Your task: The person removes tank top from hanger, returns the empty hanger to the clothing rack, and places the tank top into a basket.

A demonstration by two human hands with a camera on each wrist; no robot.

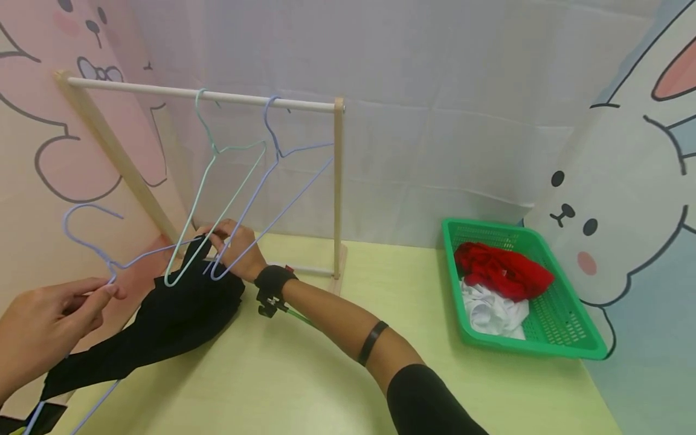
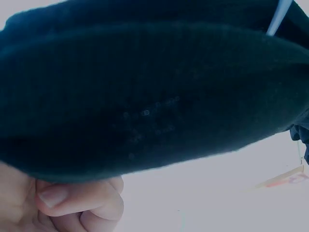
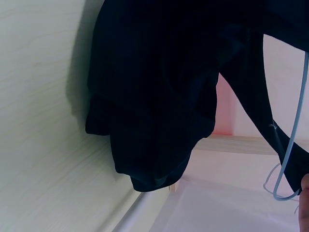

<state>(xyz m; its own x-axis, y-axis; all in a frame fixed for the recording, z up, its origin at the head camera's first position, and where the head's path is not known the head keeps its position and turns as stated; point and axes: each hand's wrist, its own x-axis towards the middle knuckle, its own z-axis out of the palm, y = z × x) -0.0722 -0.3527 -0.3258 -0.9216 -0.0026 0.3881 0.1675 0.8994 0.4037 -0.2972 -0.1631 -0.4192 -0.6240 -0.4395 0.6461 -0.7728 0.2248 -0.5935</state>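
Observation:
My left hand (image 1: 49, 320) pinches a lavender-blue hanger (image 1: 110, 264) just below its hook, with thumb and forefinger. A black garment (image 1: 179, 320) with a narrow strap hangs over this hanger and slopes down toward the front left; its bulk sits low over the table. At the hanger's far end, my right hand (image 1: 239, 246) pinches the strap by the hanger's tip. In the right wrist view the strap (image 3: 256, 101) runs taut to the fingertips beside the hanger wire. Dark cloth fills most of the left wrist view, above the left fingers.
A wooden rack (image 1: 338, 181) stands at the back left. From its white rail hang a mint hanger (image 1: 214, 150) and another lavender-blue hanger (image 1: 278, 154), both in front of my right hand. On the right, a green basket (image 1: 544, 349) holds red cloth (image 1: 505, 269) and white cloth (image 1: 492, 311).

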